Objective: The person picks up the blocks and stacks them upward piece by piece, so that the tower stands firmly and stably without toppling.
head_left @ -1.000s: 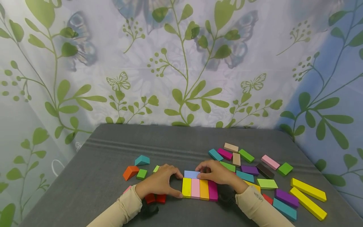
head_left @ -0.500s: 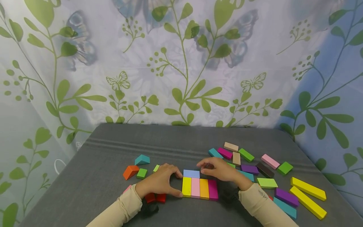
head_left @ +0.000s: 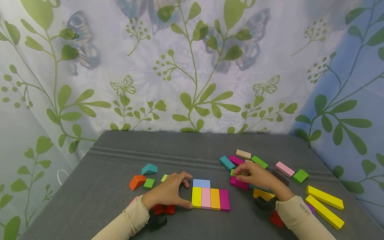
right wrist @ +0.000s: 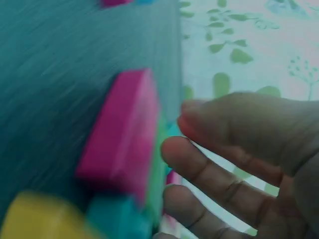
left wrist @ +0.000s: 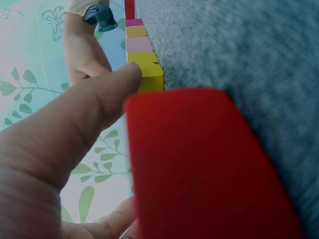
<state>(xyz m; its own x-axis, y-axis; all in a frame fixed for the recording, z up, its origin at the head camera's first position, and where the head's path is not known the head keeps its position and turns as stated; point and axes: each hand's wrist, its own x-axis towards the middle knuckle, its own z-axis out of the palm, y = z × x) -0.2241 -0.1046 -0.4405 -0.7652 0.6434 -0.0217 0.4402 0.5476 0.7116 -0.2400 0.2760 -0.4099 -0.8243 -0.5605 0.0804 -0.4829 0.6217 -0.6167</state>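
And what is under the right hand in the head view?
Parts of a green block, a magenta block and a teal block show around the right hand. The hand covers the rest, so anything wholly beneath is hidden.

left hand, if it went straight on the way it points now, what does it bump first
Probably the yellow block, right by the thumb tip of the left hand; whether the two touch is unclear.

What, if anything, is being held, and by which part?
Nothing is held. The left hand has its thumb beside a yellow rectangular block; the right hand is empty near a magenta rectangular block.
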